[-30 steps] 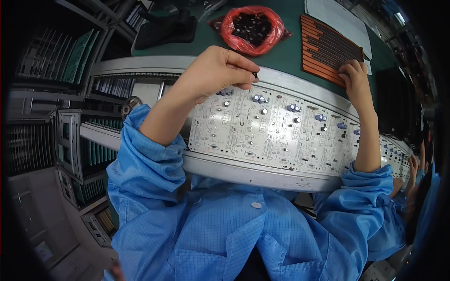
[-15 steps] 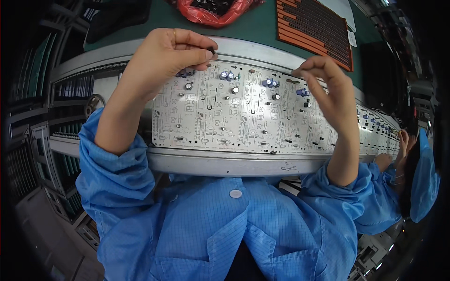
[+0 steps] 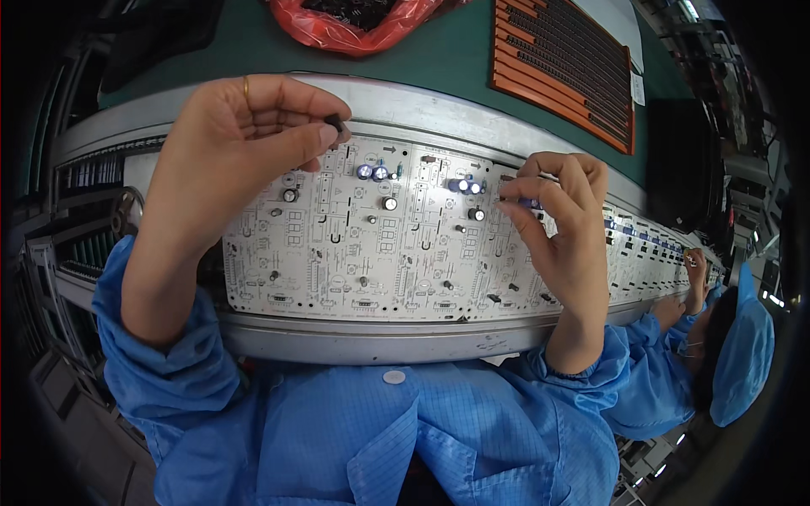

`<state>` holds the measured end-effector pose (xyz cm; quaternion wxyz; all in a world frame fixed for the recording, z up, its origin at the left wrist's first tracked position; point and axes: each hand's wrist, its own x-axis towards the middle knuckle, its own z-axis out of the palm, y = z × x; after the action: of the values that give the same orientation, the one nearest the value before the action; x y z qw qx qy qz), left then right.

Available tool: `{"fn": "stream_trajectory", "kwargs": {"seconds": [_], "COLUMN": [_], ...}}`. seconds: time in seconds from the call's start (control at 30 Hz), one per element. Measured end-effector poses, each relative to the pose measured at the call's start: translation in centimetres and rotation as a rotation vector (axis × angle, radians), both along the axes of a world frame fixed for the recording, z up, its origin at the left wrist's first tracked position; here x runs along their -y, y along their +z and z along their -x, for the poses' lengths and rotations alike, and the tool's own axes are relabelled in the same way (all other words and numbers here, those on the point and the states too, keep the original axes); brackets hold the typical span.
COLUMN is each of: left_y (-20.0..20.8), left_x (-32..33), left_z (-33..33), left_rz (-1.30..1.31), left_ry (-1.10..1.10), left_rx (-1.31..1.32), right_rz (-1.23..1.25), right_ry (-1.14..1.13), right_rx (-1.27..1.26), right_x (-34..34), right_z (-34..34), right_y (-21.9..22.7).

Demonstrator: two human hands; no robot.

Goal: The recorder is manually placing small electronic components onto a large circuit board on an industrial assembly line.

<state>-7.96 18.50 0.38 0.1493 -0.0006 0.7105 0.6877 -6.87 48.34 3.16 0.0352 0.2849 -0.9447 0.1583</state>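
Note:
My left hand [image 3: 240, 143] is closed in a pinch on a small black component [image 3: 337, 124], above the far left edge of a white circuit board [image 3: 354, 253]. My right hand [image 3: 561, 219] is bent over the board's far right part, thumb and forefinger tips together beside blue capacitors. Whatever sits between those tips is too small or hidden to make out. Blue capacitors [image 3: 372, 172] stand in pairs along the far side of the board. Black round capacitors [image 3: 389, 203] and small dark parts are dotted across it.
Metal rails border the board, including a near rail [image 3: 354, 339]. Beyond are a red plastic bag [image 3: 337, 35] of black parts and an orange tray [image 3: 557, 88] with rows of dark parts on a green surface. More boards and a co-worker's blue sleeve [image 3: 650, 379] lie to the right.
The view has shifted, so the board sits lower and further left. My right hand has come down from the far rail to the board, its fingers drawing together. My left hand keeps its black component.

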Motion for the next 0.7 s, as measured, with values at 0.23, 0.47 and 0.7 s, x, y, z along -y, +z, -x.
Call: {"fn": "stream_trajectory", "kwargs": {"seconds": [0.23, 0.47, 0.7], "left_y": [-0.3, -0.4, -0.4], "left_x": [-0.2, -0.1, -0.2], "left_z": [0.0, -0.3, -0.6], "left_rz": [0.020, 0.020, 0.045], "left_ry": [0.006, -0.009, 0.009], "left_rx": [0.021, -0.034, -0.021], "right_rz": [0.027, 0.047, 0.058], "right_ry": [-0.044, -0.079, -0.119], "right_rx": [0.103, 0.162, 0.175], "right_x": [0.2, 0.1, 0.2], "right_z": [0.2, 0.3, 0.2], "right_y": [-1.0, -1.7, -2.0]}}
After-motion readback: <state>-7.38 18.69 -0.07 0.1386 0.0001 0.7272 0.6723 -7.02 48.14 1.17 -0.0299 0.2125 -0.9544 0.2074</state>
